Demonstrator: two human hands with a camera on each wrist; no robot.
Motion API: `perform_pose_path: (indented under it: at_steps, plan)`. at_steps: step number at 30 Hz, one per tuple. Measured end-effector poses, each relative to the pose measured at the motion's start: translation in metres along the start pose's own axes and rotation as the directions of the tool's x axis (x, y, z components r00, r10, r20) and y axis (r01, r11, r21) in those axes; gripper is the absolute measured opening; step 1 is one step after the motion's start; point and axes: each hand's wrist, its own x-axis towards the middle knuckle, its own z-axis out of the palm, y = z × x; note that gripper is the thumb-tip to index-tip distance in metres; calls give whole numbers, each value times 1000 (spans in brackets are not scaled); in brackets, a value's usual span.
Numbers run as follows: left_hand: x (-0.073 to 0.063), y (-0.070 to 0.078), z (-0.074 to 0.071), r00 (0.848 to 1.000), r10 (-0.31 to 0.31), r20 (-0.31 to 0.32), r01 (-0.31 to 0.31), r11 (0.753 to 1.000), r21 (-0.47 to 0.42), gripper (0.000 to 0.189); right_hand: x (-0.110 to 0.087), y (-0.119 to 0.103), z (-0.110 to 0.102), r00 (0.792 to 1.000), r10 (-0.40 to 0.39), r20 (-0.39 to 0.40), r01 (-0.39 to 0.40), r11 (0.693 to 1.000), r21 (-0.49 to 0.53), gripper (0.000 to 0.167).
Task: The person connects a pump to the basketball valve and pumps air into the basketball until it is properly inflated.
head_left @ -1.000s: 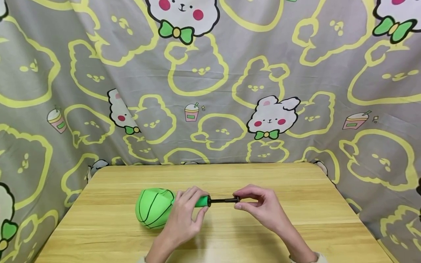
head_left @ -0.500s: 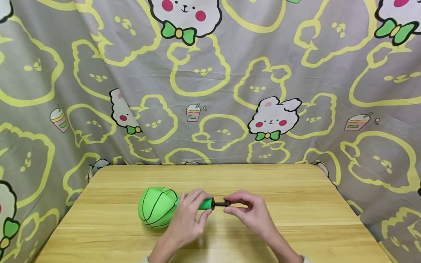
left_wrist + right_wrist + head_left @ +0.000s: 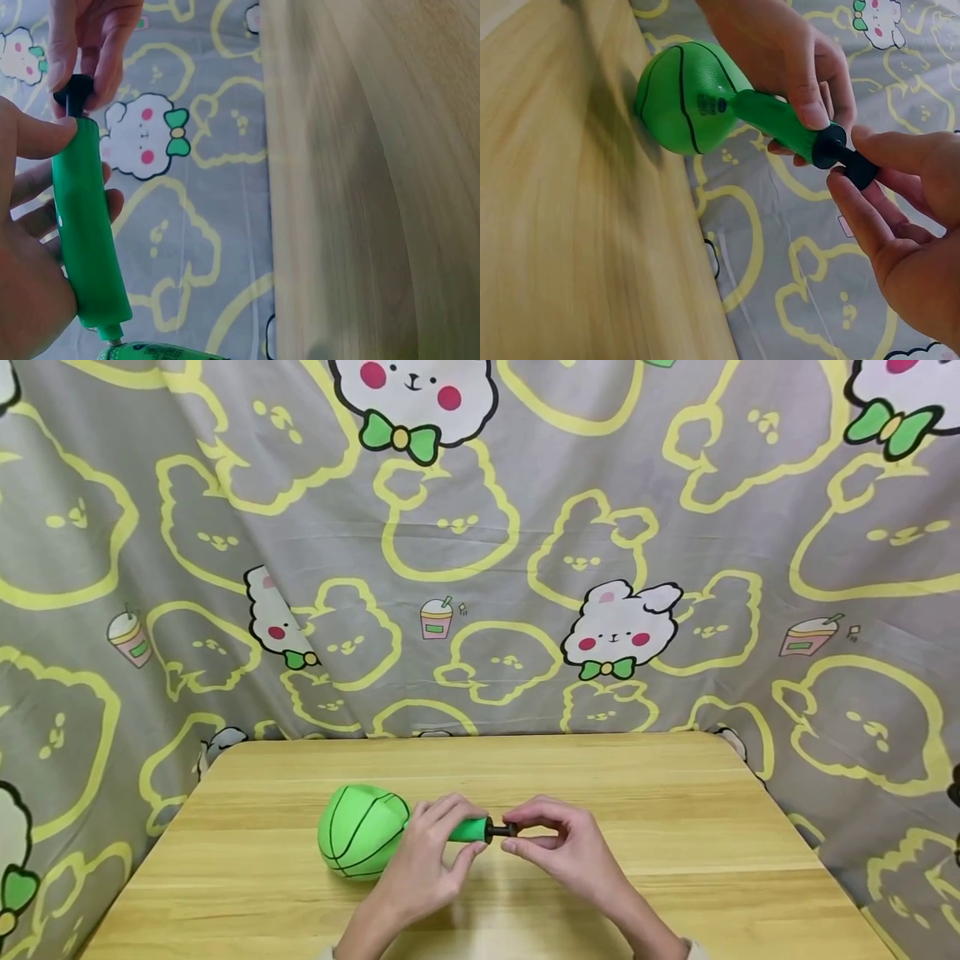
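Observation:
A green ball with black lines (image 3: 360, 833), dented on its upper side in the head view, is at the left, joined to the nozzle end of a green hand pump (image 3: 84, 225). My left hand (image 3: 427, 860) grips the pump's barrel, thumb near the black end cap. At the other end, my right hand (image 3: 562, 843) pinches the black plunger knob (image 3: 860, 171) between thumb and fingers. Only a short length of black rod shows between cap and knob. In the right wrist view the ball (image 3: 686, 97) shows its valve side against the pump tip.
A light wood-grain table (image 3: 675, 877) lies under the hands. Behind it and at both sides hangs a grey curtain (image 3: 480, 552) printed with yellow outlines and white cartoon animals.
My right hand has moved left, pushing the plunger most of the way into the barrel. The ball and left hand have shifted slightly right in the head view.

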Motion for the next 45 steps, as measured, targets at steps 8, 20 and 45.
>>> perform_pose_path:
  at_steps: [8,20,45]
  plan:
    - [0,-2,-1,1000,-12,-1,12,1000,-12,25,0,-3,-7,1000,-5,5,5,1000,-24,23]
    - [0,-11,-11,998,-44,-48,45,999,20,28,0,-12,-26,998,-56,8,56,998,-25,24]
    - [1,-10,-13,994,-3,-111,8,999,40,27,0,-26,-59,988,-151,-9,150,986,-67,29]
